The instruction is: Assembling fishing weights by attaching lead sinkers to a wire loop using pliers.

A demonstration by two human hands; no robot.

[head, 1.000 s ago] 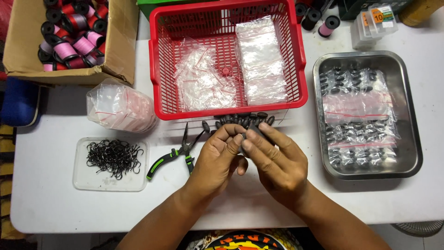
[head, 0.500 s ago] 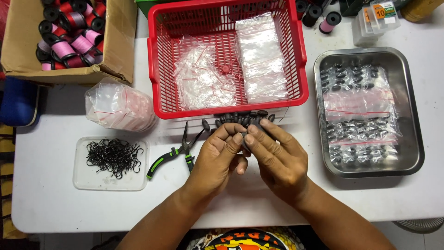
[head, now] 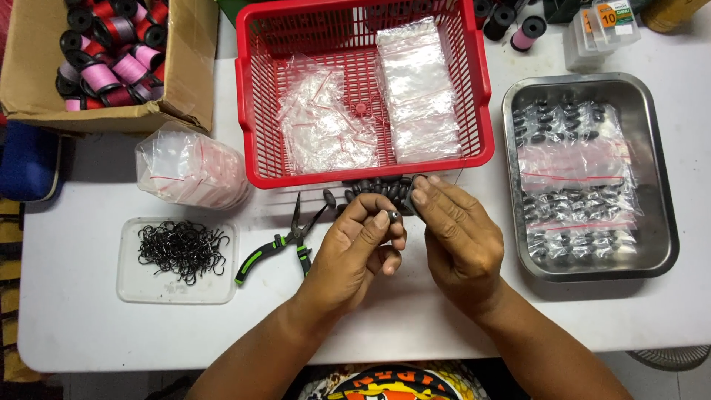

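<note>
Both hands (head: 404, 241) barely moved, left hand pinching small dark sinker (head: 394, 215).

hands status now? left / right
Left hand: closed, pinching a small dark sinker.
Right hand: fingers curled at the same sinker; grip cannot be told.

The left hand (head: 354, 255) has turned a little, so the small dark weight (head: 393, 215) pinched in its fingers (head: 379, 219) now shows at its tip, toward 1 o'clock. The right hand (head: 458, 241) has opened away from the left; a narrow gap now stands between the two, where before they were pressed together.
</note>
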